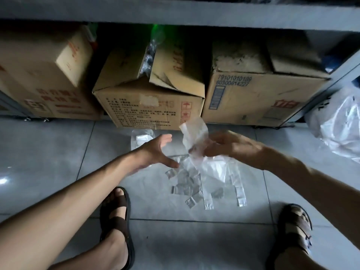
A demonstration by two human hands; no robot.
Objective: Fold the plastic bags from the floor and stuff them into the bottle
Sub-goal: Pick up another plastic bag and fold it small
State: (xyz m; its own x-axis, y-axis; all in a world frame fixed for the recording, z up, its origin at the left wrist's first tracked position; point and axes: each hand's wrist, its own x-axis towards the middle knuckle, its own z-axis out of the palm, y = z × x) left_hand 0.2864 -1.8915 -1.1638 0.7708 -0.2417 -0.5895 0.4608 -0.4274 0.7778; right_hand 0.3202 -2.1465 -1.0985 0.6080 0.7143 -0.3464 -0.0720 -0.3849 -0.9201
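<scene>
My right hand [229, 147] pinches the plastic bag [194, 133] upright by its lower end; my left hand [155, 151], fingers spread and empty, lies just left of it.

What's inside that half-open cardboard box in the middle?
The middle box shows crumpled clear plastic between its flaps, with a green thing above. The flaps hide everything deeper.

Cardboard boxes [150, 106] wall off the upper frame; a bulky white bag [339, 123] blocks the right edge; folded bags [185, 182] clutter the centre. Floor tiles [48, 152] at left lie open.
</scene>
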